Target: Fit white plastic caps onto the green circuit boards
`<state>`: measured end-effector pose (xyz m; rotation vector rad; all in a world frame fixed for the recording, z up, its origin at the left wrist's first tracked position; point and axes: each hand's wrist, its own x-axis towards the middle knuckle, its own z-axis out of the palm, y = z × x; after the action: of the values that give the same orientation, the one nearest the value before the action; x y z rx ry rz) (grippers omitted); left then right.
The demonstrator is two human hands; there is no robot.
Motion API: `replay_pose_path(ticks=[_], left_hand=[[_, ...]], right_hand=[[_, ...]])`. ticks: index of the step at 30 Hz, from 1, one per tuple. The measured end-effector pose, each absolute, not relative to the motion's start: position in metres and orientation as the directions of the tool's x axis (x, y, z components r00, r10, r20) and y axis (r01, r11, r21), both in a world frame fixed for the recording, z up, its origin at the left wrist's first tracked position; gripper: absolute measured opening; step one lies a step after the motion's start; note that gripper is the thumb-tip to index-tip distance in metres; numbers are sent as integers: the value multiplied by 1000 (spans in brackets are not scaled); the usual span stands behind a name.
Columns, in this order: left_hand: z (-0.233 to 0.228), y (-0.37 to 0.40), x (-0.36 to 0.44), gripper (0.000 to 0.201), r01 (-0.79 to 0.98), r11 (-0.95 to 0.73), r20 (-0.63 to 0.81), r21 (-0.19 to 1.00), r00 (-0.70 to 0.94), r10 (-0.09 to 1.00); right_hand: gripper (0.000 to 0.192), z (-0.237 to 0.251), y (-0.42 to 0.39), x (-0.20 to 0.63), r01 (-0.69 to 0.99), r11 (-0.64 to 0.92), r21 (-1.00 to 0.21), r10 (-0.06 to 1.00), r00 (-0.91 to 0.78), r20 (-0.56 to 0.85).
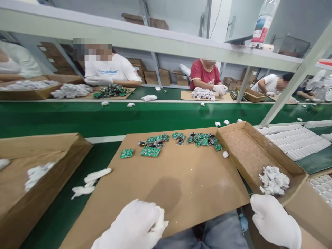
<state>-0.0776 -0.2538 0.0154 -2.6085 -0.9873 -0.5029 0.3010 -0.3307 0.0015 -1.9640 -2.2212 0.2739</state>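
Note:
My left hand (132, 224), in a white glove, is curled closed over the near edge of a brown cardboard sheet (181, 186); whatever its fingers may hold is hidden. My right hand (275, 221), gloved too, is closed beside the near end of a shallow cardboard box (241, 152), its fingertips out of sight. In that box lies a heap of small white pieces (275, 181). Green circuit boards (150, 151) are spread along the far side of the sheet. A small round white piece (225, 154) sits against the box.
A larger cardboard box (52, 183) with white pieces stands at left, beside a loose white glove (90, 181). White trays (295, 140) lie at right. Beyond runs a green conveyor belt (155, 116), with several co-workers behind it. A frame post (282, 86) slants down at right.

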Motion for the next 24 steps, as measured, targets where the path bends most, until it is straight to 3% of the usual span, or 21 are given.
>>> replay_pose_path(ticks=[3, 5, 8, 15, 19, 24], left_hand=[[16, -245, -73, 32, 691, -715, 384, -109, 693, 611], [16, -240, -67, 31, 699, -714, 325, -52, 688, 650], [14, -231, -52, 28, 709, -703, 211, 53, 680, 702], [4, -199, -25, 37, 828, -558, 131, 57, 548, 826], [7, -170, -30, 54, 916, -397, 144, 62, 385, 911], [17, -124, -66, 55, 979, -178, 193, 101, 156, 969]], right_hand=[[28, -3, -326, 290, 777, -77, -625, 988, -24, -152], [27, -7, -319, 276, 676, -109, -729, 986, -19, -166], [26, -15, -304, 254, 638, -66, -767, 992, -40, -118], [31, -15, -236, 222, 598, 23, -801, 1000, -27, 8], [18, -4, -191, 222, 632, 41, -774, 992, -117, -43], [30, 13, -148, 223, 697, 83, -712, 963, -240, -122]])
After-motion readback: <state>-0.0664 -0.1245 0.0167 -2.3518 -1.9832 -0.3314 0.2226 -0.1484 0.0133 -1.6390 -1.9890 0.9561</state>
